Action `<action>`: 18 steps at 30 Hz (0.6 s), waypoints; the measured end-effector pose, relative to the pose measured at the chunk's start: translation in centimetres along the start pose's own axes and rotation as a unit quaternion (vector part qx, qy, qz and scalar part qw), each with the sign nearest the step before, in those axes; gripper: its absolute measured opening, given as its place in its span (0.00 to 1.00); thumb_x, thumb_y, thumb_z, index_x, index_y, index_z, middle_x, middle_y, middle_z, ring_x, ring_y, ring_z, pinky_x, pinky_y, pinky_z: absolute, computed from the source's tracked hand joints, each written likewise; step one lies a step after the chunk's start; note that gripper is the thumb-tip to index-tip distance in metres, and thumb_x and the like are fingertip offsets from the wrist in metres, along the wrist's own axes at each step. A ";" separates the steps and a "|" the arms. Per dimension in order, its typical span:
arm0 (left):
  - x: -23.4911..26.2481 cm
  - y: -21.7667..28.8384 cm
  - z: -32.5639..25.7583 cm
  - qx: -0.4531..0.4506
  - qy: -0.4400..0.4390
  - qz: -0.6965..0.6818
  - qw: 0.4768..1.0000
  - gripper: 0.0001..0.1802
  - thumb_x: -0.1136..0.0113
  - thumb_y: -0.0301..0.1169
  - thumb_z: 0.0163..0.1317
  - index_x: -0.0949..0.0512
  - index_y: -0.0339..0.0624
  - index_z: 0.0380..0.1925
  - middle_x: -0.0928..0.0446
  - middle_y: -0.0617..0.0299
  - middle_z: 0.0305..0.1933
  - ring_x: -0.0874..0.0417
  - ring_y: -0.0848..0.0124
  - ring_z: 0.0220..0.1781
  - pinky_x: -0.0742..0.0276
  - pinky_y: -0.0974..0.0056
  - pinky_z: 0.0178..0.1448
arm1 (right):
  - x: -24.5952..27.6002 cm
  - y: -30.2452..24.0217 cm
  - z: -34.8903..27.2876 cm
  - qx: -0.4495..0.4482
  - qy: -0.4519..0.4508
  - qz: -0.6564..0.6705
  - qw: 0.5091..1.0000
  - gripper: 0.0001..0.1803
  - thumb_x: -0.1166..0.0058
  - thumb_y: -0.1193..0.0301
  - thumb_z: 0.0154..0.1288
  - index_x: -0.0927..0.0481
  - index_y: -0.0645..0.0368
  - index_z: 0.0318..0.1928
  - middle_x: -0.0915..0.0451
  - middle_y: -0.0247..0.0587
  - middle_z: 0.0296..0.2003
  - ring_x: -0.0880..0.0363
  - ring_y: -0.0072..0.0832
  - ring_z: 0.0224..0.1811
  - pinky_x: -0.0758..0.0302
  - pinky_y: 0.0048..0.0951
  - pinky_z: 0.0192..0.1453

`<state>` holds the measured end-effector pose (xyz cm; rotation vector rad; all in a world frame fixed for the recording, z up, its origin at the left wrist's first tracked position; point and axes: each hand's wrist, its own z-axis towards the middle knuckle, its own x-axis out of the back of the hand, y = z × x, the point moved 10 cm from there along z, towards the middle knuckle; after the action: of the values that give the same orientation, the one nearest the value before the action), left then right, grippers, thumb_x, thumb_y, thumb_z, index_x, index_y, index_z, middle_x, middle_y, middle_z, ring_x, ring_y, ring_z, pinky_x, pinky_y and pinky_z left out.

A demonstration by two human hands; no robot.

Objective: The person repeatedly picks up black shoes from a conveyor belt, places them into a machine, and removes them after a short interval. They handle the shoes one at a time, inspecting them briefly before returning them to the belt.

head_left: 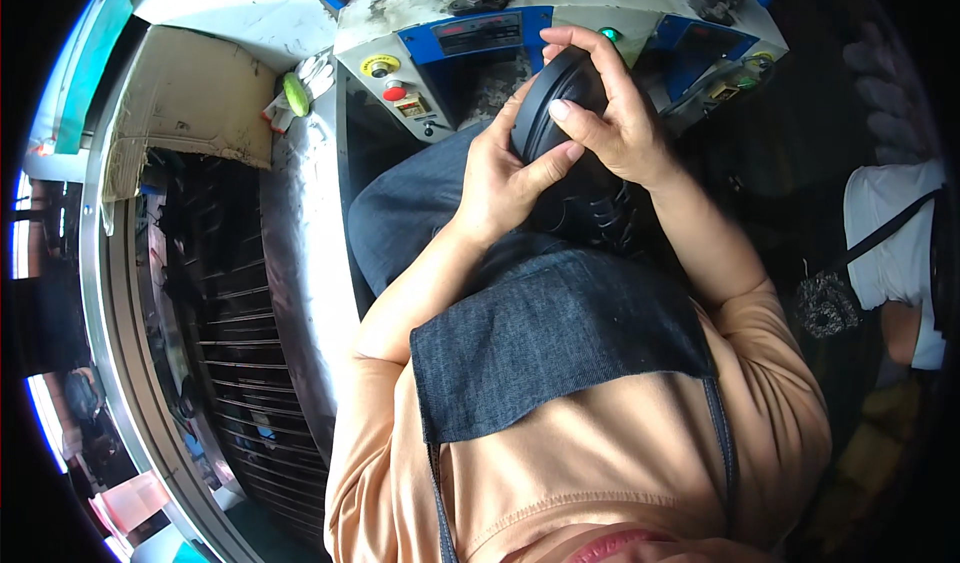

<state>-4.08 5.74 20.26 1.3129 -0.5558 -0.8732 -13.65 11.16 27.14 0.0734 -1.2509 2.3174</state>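
A round black part (547, 103) with a stepped, ridged rim is tilted up between my two hands; it looks like rubber or plastic, and I cannot tell its exact kind. My left hand (505, 181) grips its near left edge, thumb at the lower rim. On the other side my right hand (620, 123) holds it, thumb pressed on the rim and fingers curled over the top. Below my hands, several dark curved shapes (605, 211) show in shadow by my denim apron (560, 328), too dark to name.
Ahead stands a machine panel with a red button (395, 92), a green light (611, 35) and blue-framed recesses. To the left are a metal ledge (300, 218), a glove (318, 75), a green object (296, 94), a cardboard box (205, 93) and a wire rack (245, 363). At right sits another person (890, 238).
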 end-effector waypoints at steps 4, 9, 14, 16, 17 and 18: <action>0.1 0.0 -0.1 0.001 0.006 0.000 1.000 0.43 0.25 0.34 0.56 0.36 0.34 0.68 0.22 0.54 0.56 0.21 0.71 0.56 0.27 0.65 0.63 | 0.0 0.5 -0.1 0.007 0.041 -0.017 0.999 0.27 0.43 0.64 0.66 0.32 0.62 0.62 0.28 0.45 0.52 0.27 0.33 0.55 0.30 0.32 0.61; 0.0 -0.1 -0.1 0.003 0.016 -0.027 0.999 0.42 0.25 0.32 0.56 0.36 0.34 0.68 0.21 0.55 0.55 0.21 0.71 0.55 0.27 0.66 0.63 | 0.6 0.1 0.1 0.037 0.072 -0.061 0.995 0.20 0.52 0.64 0.73 0.28 0.61 0.60 0.24 0.44 0.48 0.24 0.31 0.50 0.28 0.32 0.58; 0.2 -0.1 -0.5 0.002 0.021 -0.036 0.999 0.41 0.26 0.31 0.56 0.35 0.33 0.68 0.22 0.56 0.55 0.21 0.72 0.55 0.27 0.66 0.63 | 0.4 0.8 0.3 -0.025 0.047 0.016 0.998 0.21 0.59 0.68 0.77 0.30 0.60 0.65 0.24 0.47 0.56 0.24 0.34 0.58 0.30 0.33 0.63; 0.4 -0.1 -0.5 0.001 0.025 -0.044 0.999 0.41 0.26 0.31 0.56 0.35 0.33 0.68 0.22 0.56 0.55 0.21 0.72 0.55 0.27 0.66 0.62 | -0.6 -0.3 -0.1 0.014 0.034 -0.039 0.999 0.29 0.50 0.65 0.72 0.36 0.60 0.69 0.27 0.50 0.60 0.28 0.37 0.65 0.35 0.36 0.70; 0.6 0.0 -0.6 -0.002 0.026 -0.045 0.999 0.41 0.26 0.31 0.56 0.35 0.33 0.68 0.22 0.56 0.55 0.21 0.72 0.55 0.27 0.67 0.62 | -0.8 -0.6 -0.2 0.029 0.032 -0.055 0.998 0.34 0.44 0.62 0.67 0.37 0.60 0.69 0.27 0.50 0.60 0.28 0.38 0.65 0.35 0.37 0.70; 0.7 -0.1 -0.6 0.004 0.026 -0.047 0.999 0.41 0.26 0.30 0.56 0.35 0.32 0.68 0.22 0.56 0.55 0.21 0.72 0.55 0.27 0.67 0.62 | -0.8 -0.4 -0.2 0.021 0.039 -0.047 0.998 0.33 0.44 0.62 0.67 0.36 0.60 0.68 0.27 0.50 0.59 0.28 0.39 0.64 0.34 0.37 0.69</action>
<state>-3.25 5.57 19.95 1.3743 -0.4596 -0.9126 -12.75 11.15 27.13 0.0537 -1.1370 2.2442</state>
